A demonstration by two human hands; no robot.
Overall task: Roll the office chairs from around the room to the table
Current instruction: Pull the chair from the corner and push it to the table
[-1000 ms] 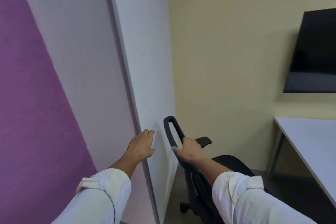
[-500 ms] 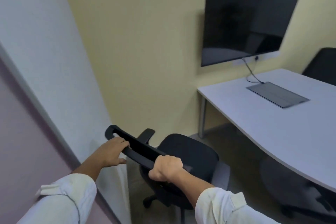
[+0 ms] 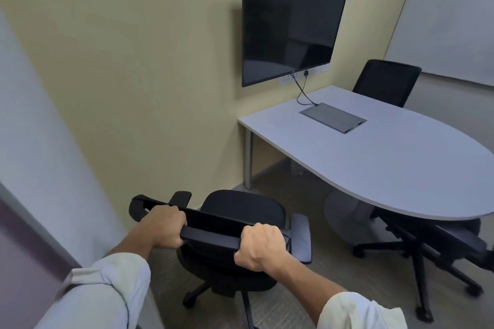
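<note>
Black office chair [image 3: 240, 211] near me, my left hand [image 3: 163, 226] and right hand [image 3: 258, 246] both clenched on top of its backrest; beyond, white table [image 3: 387, 157], second chair [image 3: 438, 254] tucked beneath, third chair [image 3: 386, 81] opposite, dark wall screen [image 3: 290, 29]

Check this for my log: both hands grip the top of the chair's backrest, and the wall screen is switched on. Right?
Not quite. In the head view the left hand and right hand do grip the chair's backrest, but the wall screen is dark, not on.

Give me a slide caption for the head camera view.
Both hands grasp an office chair's backrest near the table.
</note>
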